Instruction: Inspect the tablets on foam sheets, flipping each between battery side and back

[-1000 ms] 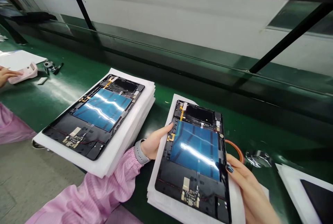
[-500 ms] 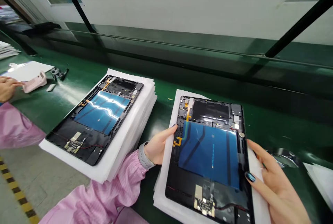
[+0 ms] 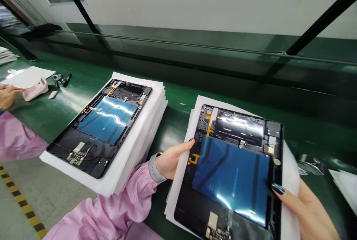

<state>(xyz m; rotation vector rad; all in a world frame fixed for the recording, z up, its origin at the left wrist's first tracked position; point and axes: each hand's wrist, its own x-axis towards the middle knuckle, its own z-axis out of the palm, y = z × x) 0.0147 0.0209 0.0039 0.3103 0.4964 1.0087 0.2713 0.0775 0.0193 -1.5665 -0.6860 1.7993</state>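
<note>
My hands hold up an open tablet back housing (image 3: pixel 231 180) with a blue panel, a yellow flex cable and a small circuit board, and white foam sheets (image 3: pixel 182 176) lie beneath it. My left hand (image 3: pixel 171 162), with a grey watch (image 3: pixel 154 168) on its wrist, grips the housing's left edge and the foam. On the right edge, my right hand (image 3: pixel 306 210) pinches housing and foam, its thumb on the black frame. A second open housing (image 3: pixel 103 121) lies on a thick foam stack (image 3: pixel 139 141) left of my left forearm, untouched by either hand.
A green workbench (image 3: pixel 178 100) runs beneath everything, with a glass-panelled barrier behind it. At far left, a co-worker's hand (image 3: pixel 7 96) is near a pink device (image 3: pixel 36 89), a white sheet (image 3: pixel 29 77) and a small metal tool (image 3: pixel 60 80). A clear ring (image 3: pixel 309 165) lies right.
The held housing has moved right and tilted, now showing more of its upper end and less of its lower end. My right hand has shifted lower right. The left housing has not moved.
</note>
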